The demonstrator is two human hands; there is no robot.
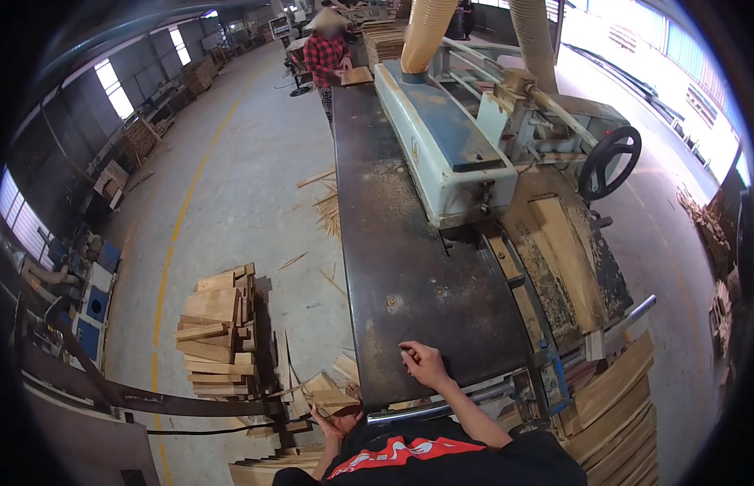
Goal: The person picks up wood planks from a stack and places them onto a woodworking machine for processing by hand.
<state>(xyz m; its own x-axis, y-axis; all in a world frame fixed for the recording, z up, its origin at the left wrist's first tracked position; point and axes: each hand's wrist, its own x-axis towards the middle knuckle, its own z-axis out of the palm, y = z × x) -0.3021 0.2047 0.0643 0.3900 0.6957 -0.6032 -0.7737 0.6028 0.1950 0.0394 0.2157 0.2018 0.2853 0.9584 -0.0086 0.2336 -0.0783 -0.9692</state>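
My right hand point(425, 365) is over the near end of the dark metal machine table point(409, 283), its fingers curled in with nothing showing in them. Low beside the table's near left corner is my left hand point(338, 423), thumb and fingers apart. Just beyond it, a short wooden board point(332, 396) lies among loose wood pieces. Ahead on the table stands the pale green machine housing point(450, 138), with a slatted metal fence or guide point(510, 279) along its right side.
A stack of wooden boards point(219, 324) stands on the floor to the left. More long boards point(616, 405) lie at the lower right. A black handwheel point(610, 163) juts out on the machine's right. At the far end, a person in a checked shirt point(324, 58) handles a board point(356, 76).
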